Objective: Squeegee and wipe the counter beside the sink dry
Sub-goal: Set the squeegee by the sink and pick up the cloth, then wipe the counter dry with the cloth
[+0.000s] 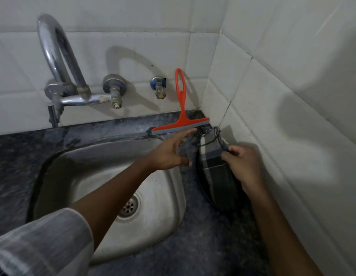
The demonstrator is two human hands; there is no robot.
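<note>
An orange squeegee [181, 108] with a grey rubber blade stands on the back ledge of the dark granite counter [209, 232], its handle leaning on the tiled wall. A dark checked cloth [215, 168] lies on the narrow counter strip between the steel sink [117, 176] and the right wall. My right hand [243, 164] pinches the cloth's fringed far edge. My left hand [171, 152] reaches over the sink corner, thumb and fingers closed on the cloth's left edge, fingertips just under the squeegee blade.
A chrome swan-neck tap [59, 62] with a wall valve [114, 88] sits behind the sink, and a small blue-collared angle valve [159, 86] beside the squeegee. White tiled walls meet in a corner at the right. The drain [129, 206] lies in the sink's middle.
</note>
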